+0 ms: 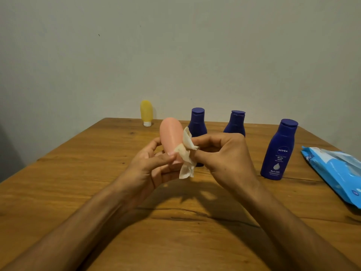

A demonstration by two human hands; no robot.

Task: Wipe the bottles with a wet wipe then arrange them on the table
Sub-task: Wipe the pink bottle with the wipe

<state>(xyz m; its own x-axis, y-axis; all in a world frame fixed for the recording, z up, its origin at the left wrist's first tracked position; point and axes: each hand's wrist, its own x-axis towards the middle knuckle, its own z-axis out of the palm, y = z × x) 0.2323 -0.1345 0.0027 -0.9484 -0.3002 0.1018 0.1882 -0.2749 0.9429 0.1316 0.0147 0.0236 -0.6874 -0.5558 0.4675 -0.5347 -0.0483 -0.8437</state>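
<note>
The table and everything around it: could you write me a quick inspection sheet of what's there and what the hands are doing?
Surface: wooden table, knots and cracks visible.
Job's things: pink bottle held above the table; wet wipe pressed against its side; yellow bottle standing cap-down at the far edge; three blue bottles upright, the nearest labelled Nivea Body Milk.
Clutter: blue wipes pack lying at the right edge.
Hands: left hand grips the pink bottle's lower end; right hand pinches the wipe.
Cables: nothing seen.
Surroundings: plain pale wall.
</note>
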